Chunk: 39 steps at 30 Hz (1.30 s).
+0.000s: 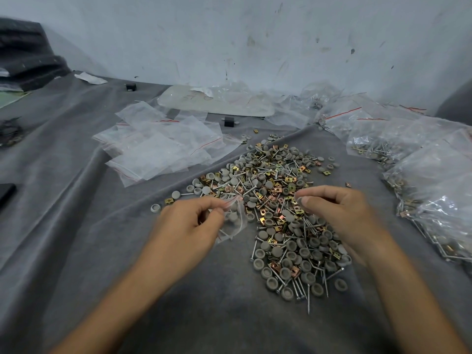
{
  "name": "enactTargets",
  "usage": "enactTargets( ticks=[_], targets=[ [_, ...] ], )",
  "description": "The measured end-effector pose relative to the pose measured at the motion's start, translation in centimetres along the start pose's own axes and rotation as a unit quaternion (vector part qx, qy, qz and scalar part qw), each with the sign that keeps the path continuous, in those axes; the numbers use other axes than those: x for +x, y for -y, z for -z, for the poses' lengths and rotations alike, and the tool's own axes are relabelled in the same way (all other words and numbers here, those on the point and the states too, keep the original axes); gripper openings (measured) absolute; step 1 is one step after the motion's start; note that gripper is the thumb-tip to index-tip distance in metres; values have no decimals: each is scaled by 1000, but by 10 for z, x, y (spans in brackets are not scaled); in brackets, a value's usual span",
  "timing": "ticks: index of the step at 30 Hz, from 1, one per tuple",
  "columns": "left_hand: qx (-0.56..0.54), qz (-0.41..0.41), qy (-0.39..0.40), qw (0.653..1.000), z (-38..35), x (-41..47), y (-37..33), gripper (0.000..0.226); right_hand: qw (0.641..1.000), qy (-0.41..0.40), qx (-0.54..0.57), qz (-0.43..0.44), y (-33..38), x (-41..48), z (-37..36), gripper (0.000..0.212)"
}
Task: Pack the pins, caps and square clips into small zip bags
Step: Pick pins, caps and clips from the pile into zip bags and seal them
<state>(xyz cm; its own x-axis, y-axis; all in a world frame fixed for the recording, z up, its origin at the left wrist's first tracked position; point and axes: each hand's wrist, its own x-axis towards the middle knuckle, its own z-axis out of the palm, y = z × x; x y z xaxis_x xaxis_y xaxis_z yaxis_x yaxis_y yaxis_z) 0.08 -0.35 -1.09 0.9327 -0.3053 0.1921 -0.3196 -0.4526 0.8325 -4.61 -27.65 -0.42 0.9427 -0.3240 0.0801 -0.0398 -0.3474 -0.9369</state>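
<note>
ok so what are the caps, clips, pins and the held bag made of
The caps look like plastic: matte grey, moulded hollow cups. The clips are probably plated sheet metal: shiny gold to copper sheen. The pins seem steel: silvery, glinting shafts. The bag is likely thin clear plastic film; parts show through it.

My right hand [332, 208] is motion-blurred, so I can't tell whether it holds anything; the filled bags [434, 200] run off the frame's right edge.

Matt grey cloth [102, 251]; glossy clear plastic bags [163, 149]; seemingly metal pins [309, 297]
</note>
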Motion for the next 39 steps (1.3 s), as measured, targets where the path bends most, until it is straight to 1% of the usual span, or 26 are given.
enactTargets(
  ticks=[3, 4, 6, 7, 9, 12, 14, 17, 20, 24, 27, 30, 32, 36, 39],
  targets=[
    [4, -7, 1, 1000, -1, 0, 0, 23, 1000, 2, 24, 0, 3, -2, -2, 12],
    [5, -7, 3, 1000, -1, 0, 0, 23, 999, 16, 40, 3, 5, -4, -4, 12],
    [-1, -8, 10, 1000, -2, 0, -1, 23, 994, 70, 82, 13, 10, -11, -13, 13],
    [-6, -9, 13, 1000, -3, 0, -1, 23, 990, 98, 97, 18, 13, -16, -19, 18],
    [-10, -8, 14, 1000, -4, -1, 0, 24, 985, 140, 99, 35, 19, -26, -34, 26],
    [-7, -5, 18, 1000, -4, 0, 1, 26, 981, 161, 75, 73, 25, -37, -59, 18],
    [-6, -8, 27, 1000, -5, -1, 0, 29, 982, 153, 72, 87, 27, -40, -72, 13],
    [-7, -14, 35, 999, -5, -2, 0, 29, 988, 115, 61, 81, 27, -41, -81, 16],
    [-7, -18, 33, 999, -3, -2, 0, 29, 988, 97, 89, 75, 28, -41, -80, 19],
    [-6, -23, 35, 999, -2, -2, -1, 30, 989, 72, 76, 104, 29, -41, -77, 24],
    [-8, -23, 36, 999, -1, -2, -1, 29, 988, 76, 81, 106, 28, -41, -79, 25],
    [-8, -23, 37, 999, -1, -1, -1, 27, 986, 99, 75, 112, 28, -42, -80, 28],
    [-16, -18, 26, 999, 0, -1, 0, 24, 986, 93, 78, 115, 30, -41, -75, 27],
    [-27, -6, 3, 1000, 4, 1, 0, 23, 993, 12, 48, 111, 26, -33, -54, 20],
    [-47, 0, -11, 999, 6, 1, -3, 21, 992, -30, -34, 117, 19, -27, -40, 14]
  ],
)
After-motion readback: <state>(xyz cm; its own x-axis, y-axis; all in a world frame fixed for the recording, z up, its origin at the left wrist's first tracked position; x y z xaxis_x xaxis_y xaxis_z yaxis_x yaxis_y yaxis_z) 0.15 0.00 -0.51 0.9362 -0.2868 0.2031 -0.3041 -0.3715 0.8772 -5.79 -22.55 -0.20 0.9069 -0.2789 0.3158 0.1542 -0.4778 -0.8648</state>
